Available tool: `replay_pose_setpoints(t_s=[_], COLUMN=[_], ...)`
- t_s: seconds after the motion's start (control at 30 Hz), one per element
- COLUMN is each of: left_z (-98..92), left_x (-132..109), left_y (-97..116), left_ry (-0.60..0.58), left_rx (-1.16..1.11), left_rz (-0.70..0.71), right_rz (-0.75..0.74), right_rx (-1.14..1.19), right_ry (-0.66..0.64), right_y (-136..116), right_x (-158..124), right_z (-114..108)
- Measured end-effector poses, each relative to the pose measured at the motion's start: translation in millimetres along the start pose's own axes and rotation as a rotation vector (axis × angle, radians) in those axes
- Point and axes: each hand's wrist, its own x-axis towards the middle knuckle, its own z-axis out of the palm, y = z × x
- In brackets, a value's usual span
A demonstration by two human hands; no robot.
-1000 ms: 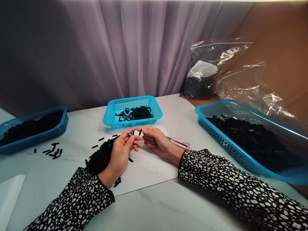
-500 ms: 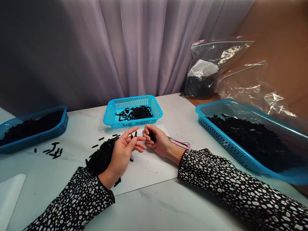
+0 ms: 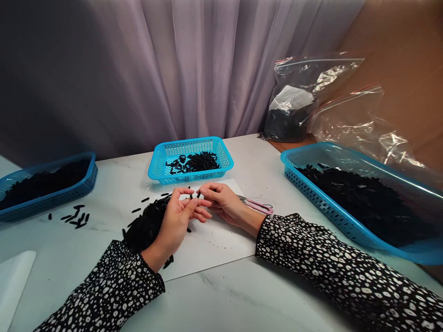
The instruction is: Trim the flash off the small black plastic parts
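My left hand (image 3: 180, 216) is half-curled over the white sheet (image 3: 218, 244), holding a small black strip (image 3: 191, 195) upright at its fingers. Facing it, my right hand (image 3: 223, 203) pinches another short black piece (image 3: 198, 195) between thumb and forefinger; its remaining fingers are partly hidden behind the left fingertips. A heap of black strips (image 3: 145, 228) lies beside and partly behind my left hand, at the sheet's left side. Just past my right wrist are pink-handled scissors (image 3: 258, 205), their blades partly covered by the hand.
A blue basket (image 3: 154, 174) holding some black strips stands behind my hands. Fuller blue baskets stand at left (image 3: 78, 186) and right (image 3: 332, 226). Several loose strips (image 3: 76, 216) lie at left. Clear zip bags (image 3: 289, 120) stand at the back right, before a grey curtain (image 3: 204, 69).
My right hand has turned from a loose fist around dark material to a pinch and moved left against my left fingers. My left hand has barely moved.
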Motion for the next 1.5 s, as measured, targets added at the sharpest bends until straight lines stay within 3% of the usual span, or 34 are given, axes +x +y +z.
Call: replay_pose_setpoints(t_s=[0.23, 0.97, 1.07, 1.23, 1.37, 1.5], left_z=[-2.2, 2.4, -0.6, -10.6, -16.5, -20.6], left_x=[1, -4, -3, 3, 8, 10], left_y=[0, 3, 2, -8, -18, -21], left_ry=[0.051, -0.087, -0.053, 0.101, -0.046, -0.13], left_rx=[-0.026, 0.136, 0.276, 0.867, 1.286, 1.358], left_rz=[0.02, -0.036, 0.018, 0.401, 0.493, 0.503], right_rz=[-0.025, 0.018, 0.022, -0.008, -0.028, -0.034], right_rx=[0.032, -0.002, 0.002, 0.039, 0.058, 0.054], right_ry=[-0.029, -0.099, -0.072, -0.004, 0.019, 0.02], right_y=[-5, 2, 1, -2, -3, -4], right_x=[-2, -2, -2, -1, 0, -1], right_z=[-2, 4, 2, -1, -1, 0])
